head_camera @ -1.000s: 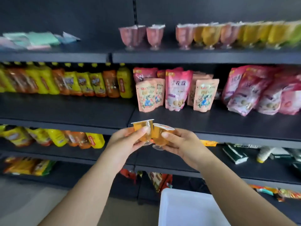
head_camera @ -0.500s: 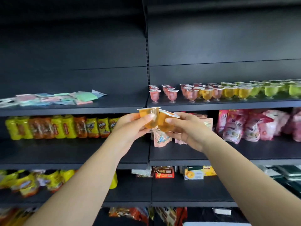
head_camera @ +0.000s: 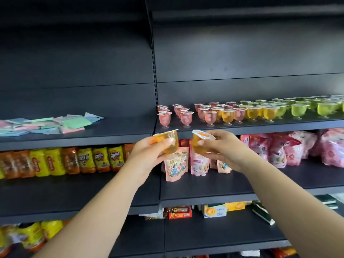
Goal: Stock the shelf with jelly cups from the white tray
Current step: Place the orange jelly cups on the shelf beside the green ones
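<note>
Two orange cups are held just below the top shelf [head_camera: 242, 125] edge. Left hand [head_camera: 149, 153] grips the upright cup [head_camera: 168, 142]; right hand [head_camera: 221, 148] grips the tilted cup [head_camera: 197, 144]. Likely destination: beside the yellow cups [head_camera: 228, 116], matching colour groups. The tray is out of view.

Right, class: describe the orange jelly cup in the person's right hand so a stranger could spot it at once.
Start at the dark metal shelf carrying rows of pink, yellow and green footed jelly cups. Just below its front edge, two hands each hold an orange cup. The clear plastic orange jelly cup gripped by the right hand is the tilted one, its sealed white lid facing the camera; the other stands nearly upright.
</note>
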Tool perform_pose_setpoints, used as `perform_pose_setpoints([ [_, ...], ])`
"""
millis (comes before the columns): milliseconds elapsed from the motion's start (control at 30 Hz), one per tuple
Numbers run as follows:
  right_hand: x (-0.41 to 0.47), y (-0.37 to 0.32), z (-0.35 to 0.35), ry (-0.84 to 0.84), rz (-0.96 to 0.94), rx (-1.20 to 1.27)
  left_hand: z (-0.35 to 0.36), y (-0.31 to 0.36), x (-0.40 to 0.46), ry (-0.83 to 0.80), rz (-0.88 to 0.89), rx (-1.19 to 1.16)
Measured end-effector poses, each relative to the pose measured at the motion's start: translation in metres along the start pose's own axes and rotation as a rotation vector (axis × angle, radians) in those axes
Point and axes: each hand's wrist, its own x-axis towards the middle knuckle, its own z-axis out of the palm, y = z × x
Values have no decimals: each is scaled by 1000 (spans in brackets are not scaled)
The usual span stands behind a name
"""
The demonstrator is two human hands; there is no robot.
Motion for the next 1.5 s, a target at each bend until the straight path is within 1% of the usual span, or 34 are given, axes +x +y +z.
perform_pose_setpoints([
  [133, 49, 8, -27, 183, -113, -223, 18, -16, 51, 37, 32, 163],
  [233, 92, 15, -50, 308, -149, -341, 45, -28, 98, 77, 66, 285],
  [300, 110, 20, -63, 340, -150, -403, 64, -35, 125, 83, 102, 373],
  [467, 149, 32, -98, 377, -159, -434, 111, -49, 187, 103, 203, 548],
  [567, 168, 36, -109, 416, -146, -478, 127, -64, 209, 128, 213, 634],
  [733, 191, 39, -109, 461, -112, -474, 136, -72, 232, 152, 228, 725],
  [933, 208, 37, -106, 508, -95, -583, 148, -67, 244, 172, 182, 973],
  [1067, 212, 38, -104, 539, -97, -637, 147, -65, 247, 150, 161, 1034],
  [1200, 205, 45, -102, 543, -150, -656, 139, -63, 237, 69, 154, 1096],
  [1267, 196, 47, -100, 557, -167, -649, 131, -60, 224, 20, 198, 1105],
  [1367, 178, 40, -95, 621, -234, -675, 110, -51, 204, -20, 313, 1070],
  [1433, 171, 25, -84, 635, -286, -717, 93, -39, 196, -17, 378, 1041],
  [1500, 170, 5, -70, 602, -332, -771, 76, -23, 193, 11, 429, 1005],
])
